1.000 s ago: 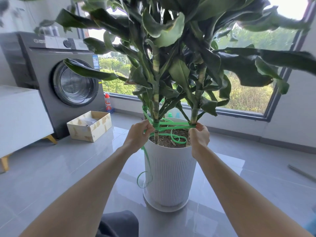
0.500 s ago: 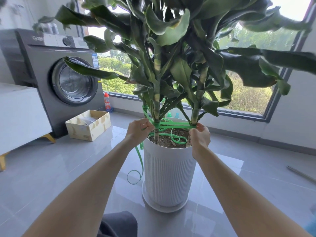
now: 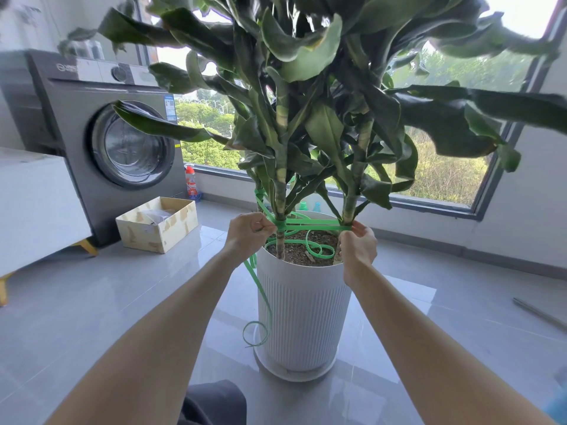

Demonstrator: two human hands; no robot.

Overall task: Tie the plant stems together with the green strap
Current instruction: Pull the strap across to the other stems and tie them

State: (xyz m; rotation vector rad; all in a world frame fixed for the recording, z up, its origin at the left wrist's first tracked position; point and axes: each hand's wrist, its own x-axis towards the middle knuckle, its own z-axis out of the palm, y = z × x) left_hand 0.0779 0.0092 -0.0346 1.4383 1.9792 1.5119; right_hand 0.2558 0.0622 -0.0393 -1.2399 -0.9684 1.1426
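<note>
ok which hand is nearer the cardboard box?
Left. The left hand, pinching the green strap, is right of the cardboard box; the right hand is farther right, across the pot.

We have only one view, wide-angle, from the person's head. It faces forward and down, near to the plant stems (image 3: 280, 191) in the middle; the window (image 3: 445, 185) lies far.

Two hands (image 3: 249, 235) (image 3: 358, 250), one strap (image 3: 313, 223), one pot (image 3: 303, 317).

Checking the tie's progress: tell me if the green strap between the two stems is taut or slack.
Taut: the green strap runs straight between the stems, pinched by left hand and right hand.
</note>
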